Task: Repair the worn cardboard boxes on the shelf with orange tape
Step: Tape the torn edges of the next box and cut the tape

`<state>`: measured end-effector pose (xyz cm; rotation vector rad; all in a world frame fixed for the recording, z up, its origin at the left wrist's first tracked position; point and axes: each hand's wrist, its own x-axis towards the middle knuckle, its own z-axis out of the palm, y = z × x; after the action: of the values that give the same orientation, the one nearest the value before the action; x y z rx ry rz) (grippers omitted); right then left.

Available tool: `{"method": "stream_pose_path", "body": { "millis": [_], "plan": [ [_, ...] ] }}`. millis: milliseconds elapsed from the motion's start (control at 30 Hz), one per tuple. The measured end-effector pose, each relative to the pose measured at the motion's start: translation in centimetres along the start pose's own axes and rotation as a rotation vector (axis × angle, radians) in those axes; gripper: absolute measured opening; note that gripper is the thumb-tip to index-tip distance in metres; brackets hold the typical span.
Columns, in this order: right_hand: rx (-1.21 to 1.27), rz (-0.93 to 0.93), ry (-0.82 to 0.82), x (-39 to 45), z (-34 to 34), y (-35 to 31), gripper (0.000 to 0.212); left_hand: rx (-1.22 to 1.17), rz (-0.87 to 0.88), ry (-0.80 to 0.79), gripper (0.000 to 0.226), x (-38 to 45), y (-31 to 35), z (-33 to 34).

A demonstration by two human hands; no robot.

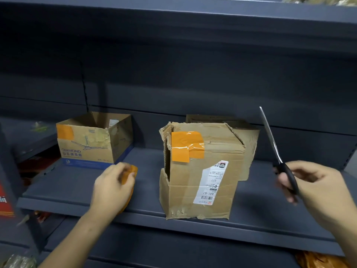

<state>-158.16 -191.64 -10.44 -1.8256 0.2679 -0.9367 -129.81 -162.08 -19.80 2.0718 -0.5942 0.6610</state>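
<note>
A torn cardboard box (201,182) stands at the middle of the dark shelf (260,207), with orange tape patches near its top left corner and a white label on its front. An open box printed DIAMOND (87,149) sits to the left, with an orange patch on its upper left. My left hand (112,188) grips the orange tape roll (133,171) on the shelf between the two boxes. To the right of the torn box, my right hand (313,182) holds black-handled scissors (274,147), blades closed and pointing up.
A third cardboard box (247,140) stands behind the torn one. The shelf above hangs close overhead. Red packaging lies at the far left, and an orange bag (318,260) shows on the lower shelf at the right.
</note>
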Motion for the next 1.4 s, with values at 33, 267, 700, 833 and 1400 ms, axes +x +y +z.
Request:
{"method": "stream_pose_path", "body": {
  "millis": [33, 267, 700, 833, 1400],
  "plan": [
    [0.02, 0.037, 0.059, -0.1, 0.0, 0.9, 0.033, 0.037, 0.036, -0.049, 0.015, 0.2, -0.4, 0.4],
    [-0.123, 0.322, 0.172, -0.7, 0.0, 7.2, 0.008, 0.348, 0.269, -0.275, 0.011, 0.9, -0.7, 2.1],
    [-1.178, 0.508, -0.117, 0.8, 2.5, 10.2, 0.036, 0.571, 0.501, -0.608, 0.026, 3.3, -2.1, 4.0],
    [-1.356, 0.478, -0.224, 1.6, 3.6, 9.4, 0.027, 0.539, 0.568, -0.64, 0.024, 3.7, -2.4, 3.8],
    [-1.355, 0.41, -0.232, 0.7, 4.4, 8.5, 0.022, 0.367, 0.47, -0.594, 0.046, 4.1, -3.0, 3.7]
  ]
}}
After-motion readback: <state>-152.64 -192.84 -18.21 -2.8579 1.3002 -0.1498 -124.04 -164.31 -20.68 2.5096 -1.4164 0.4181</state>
